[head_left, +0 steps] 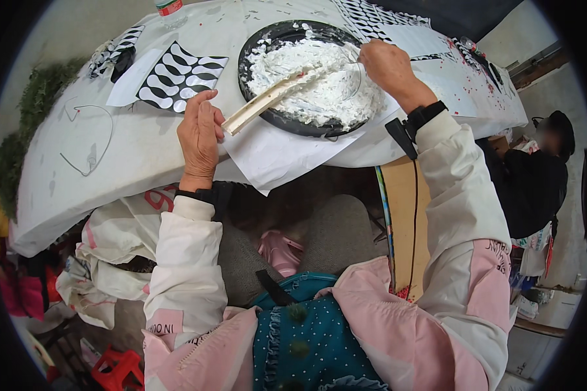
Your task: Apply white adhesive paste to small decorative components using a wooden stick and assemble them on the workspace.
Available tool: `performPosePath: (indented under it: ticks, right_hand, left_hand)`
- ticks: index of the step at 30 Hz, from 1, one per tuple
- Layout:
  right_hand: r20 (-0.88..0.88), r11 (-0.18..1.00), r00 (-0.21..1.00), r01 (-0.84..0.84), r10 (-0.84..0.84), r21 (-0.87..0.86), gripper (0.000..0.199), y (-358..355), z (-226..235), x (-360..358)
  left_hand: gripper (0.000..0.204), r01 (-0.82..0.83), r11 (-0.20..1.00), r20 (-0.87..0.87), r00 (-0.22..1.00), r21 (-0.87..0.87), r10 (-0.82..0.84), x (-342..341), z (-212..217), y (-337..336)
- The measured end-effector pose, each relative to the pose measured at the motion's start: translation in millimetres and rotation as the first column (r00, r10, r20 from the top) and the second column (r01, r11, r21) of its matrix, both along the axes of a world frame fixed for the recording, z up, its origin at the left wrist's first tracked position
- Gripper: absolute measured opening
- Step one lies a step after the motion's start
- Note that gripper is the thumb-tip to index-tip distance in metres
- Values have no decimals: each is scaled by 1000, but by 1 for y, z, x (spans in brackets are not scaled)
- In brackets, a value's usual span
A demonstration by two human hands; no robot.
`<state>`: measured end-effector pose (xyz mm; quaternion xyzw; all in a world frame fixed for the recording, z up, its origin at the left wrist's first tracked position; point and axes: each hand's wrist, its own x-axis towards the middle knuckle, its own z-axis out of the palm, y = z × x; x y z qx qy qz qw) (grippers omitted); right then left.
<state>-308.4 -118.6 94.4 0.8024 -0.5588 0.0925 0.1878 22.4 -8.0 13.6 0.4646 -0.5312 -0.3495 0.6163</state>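
Note:
A black round tray (246,73) holds a thick heap of white, lumpy paste (336,91). Across its near left rim lies a pale, trough-shaped strip (257,109), its far end in the paste. My left hand (200,133) is beside the strip's near end, fingers loosely bent and apart; whether the thumb side touches the strip is unclear. Over the tray's right side, my right hand (391,72) has its fingertips pinched together on a thin wire (360,81), which curves down against the white paste and is hard to follow.
White paper (267,163) lies under the tray. A black-and-white patterned sheet (181,77) is to the left, near a bent wire (111,130). A bottle (171,14) stands behind. Red bits (492,91) are scattered at right; green foliage (45,98) borders the left. A person (535,176) sits at right.

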Motion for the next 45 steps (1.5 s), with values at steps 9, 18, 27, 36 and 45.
performPosePath:
  ticks: [9,18,27,36,45]
  right_hand:
    - [195,985,980,-16,50,-172,15,10,15,2]
    - [-68,997,996,-46,50,61,14,3,-6,0]
    - [32,988,999,-15,21,-155,13,6,6,11]
    - [-23,997,998,-57,56,-61,10,2,-6,-2]
    - [-66,992,996,-69,63,-104,10,3,-5,2]
  left_hand:
    - [36,-10,1000,9,1000,2,10,0,0,1]
    - [37,-1,1000,12,1000,-1,1,0,0,-1]
    - [37,-10,1000,13,1000,-5,10,0,2,2]
    - [37,-8,1000,20,1000,11,8,-2,2,1]
    - [34,5,1000,3,1000,17,-5,-2,2,1]
